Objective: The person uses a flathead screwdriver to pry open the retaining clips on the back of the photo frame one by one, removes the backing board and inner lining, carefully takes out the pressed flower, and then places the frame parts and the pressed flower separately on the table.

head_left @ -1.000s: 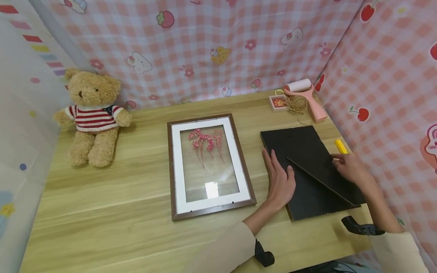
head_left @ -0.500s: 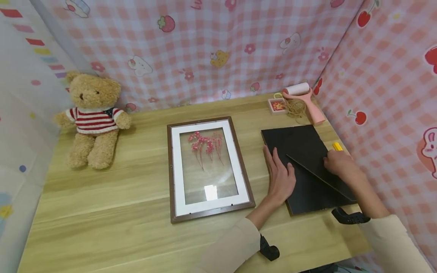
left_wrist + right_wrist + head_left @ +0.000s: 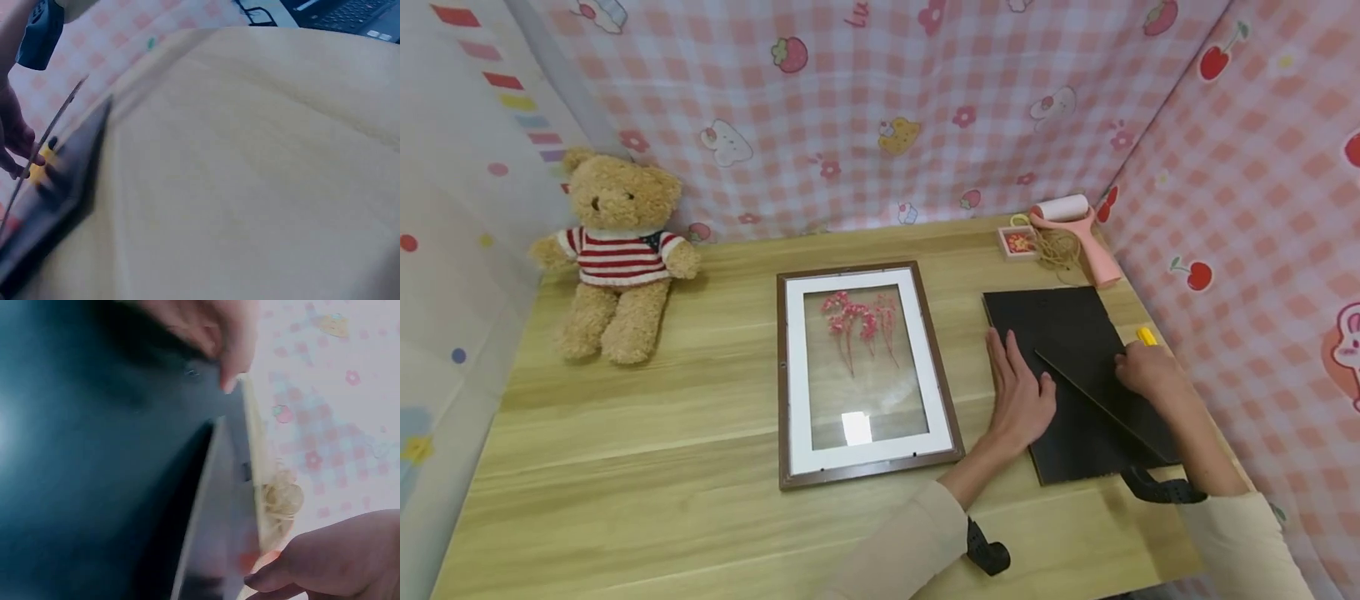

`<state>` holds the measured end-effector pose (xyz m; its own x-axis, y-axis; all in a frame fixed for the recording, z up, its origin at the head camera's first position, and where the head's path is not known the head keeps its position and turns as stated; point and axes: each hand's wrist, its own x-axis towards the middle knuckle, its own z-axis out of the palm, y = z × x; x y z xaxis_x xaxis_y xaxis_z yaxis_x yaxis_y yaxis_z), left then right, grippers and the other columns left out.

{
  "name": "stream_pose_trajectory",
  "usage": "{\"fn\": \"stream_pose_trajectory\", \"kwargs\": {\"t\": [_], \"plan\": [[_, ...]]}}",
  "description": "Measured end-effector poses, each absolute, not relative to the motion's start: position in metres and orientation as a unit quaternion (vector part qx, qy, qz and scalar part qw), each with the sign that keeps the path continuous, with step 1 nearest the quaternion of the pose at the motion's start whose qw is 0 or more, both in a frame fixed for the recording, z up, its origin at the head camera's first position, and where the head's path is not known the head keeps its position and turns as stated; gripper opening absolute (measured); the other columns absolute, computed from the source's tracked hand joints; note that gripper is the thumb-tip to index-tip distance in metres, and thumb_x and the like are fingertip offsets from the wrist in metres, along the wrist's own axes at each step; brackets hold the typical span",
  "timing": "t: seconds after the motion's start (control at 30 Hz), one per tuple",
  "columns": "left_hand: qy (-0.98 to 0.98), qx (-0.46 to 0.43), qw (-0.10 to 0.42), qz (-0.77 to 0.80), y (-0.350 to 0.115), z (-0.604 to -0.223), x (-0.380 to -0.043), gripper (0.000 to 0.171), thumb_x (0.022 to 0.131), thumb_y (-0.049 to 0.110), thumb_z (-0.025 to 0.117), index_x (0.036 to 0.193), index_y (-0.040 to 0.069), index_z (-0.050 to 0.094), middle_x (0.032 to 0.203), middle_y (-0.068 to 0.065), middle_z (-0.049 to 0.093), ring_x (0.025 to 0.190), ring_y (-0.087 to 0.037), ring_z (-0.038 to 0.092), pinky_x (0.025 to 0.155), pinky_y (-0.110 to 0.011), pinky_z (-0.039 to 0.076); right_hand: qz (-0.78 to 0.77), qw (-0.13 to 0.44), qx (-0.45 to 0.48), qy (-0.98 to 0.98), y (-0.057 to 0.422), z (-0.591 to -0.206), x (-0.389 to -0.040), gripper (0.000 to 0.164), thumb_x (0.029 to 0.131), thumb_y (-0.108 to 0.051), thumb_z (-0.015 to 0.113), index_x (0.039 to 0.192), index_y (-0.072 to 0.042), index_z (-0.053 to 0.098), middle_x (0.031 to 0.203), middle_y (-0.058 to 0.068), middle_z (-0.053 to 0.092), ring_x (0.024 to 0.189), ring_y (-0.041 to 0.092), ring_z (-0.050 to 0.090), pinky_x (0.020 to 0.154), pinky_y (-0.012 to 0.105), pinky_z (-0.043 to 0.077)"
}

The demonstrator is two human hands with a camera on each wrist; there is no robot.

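A black picture frame backboard [image 3: 1082, 437] lies at the right of the table, its easel stand [image 3: 1108, 387] angled up from it. My left hand [image 3: 1022, 400] rests along the board's left edge, fingers straight and thumb over the top. With curled fingers my right hand [image 3: 1150, 371] holds the stand by its outer side; in the left wrist view those fingers [image 3: 15, 150] show at the stand's thin edge. To the left lies a brown picture frame [image 3: 784, 375] with a white mat [image 3: 797, 408] and pressed pink flowers [image 3: 853, 321] in its window.
A teddy bear [image 3: 621, 258] sits at the back left. At the back right are a pink lint roller [image 3: 1097, 250], twine [image 3: 1058, 250] and a small pink box [image 3: 1018, 243]. A yellow object [image 3: 1146, 336] lies beyond my right hand. A laptop [image 3: 356, 15] shows past the table edge.
My right hand has moved inward and curled tighter at the stand's outer side. My left hand stays at the board's left edge. The whole head view has shifted slightly.
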<state>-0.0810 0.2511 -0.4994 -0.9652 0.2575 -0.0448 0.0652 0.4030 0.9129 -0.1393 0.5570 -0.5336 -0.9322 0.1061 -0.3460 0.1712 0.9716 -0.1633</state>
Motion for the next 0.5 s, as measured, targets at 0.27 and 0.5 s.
{"fn": "stream_pose_trajectory", "kwargs": {"t": [0.27, 0.5], "plan": [[0.789, 0.108, 0.146, 0.587, 0.209, -0.465, -0.084, 0.081, 0.112, 0.022, 0.054, 0.176, 0.007, 0.006, 0.185, -0.017, -0.011, 0.172, -0.028, -0.004, 0.137, -0.046, 0.027, -0.180, 0.036, 0.032, 0.982, 0.428, -0.425, -0.128, 0.043, 0.114, -0.022, 0.056, 0.131, 0.016, 0.066, 0.100, 0.032, 0.072, 0.084, 0.043, 0.066, 0.078, 0.062, 0.056], [0.835, 0.256, 0.119, 0.473, 0.071, -0.422, -0.110, 0.080, 0.117, 0.032, 0.050, 0.177, 0.006, 0.002, 0.181, -0.007, -0.027, 0.170, -0.028, -0.020, 0.138, -0.058, 0.002, -0.289, -0.041, -0.070, 0.954, 0.301, -0.378, -0.114, 0.034, 0.110, -0.010, 0.066, 0.135, 0.013, 0.069, 0.113, 0.030, 0.075, 0.091, 0.040, 0.070, 0.082, 0.060, 0.057]]}}
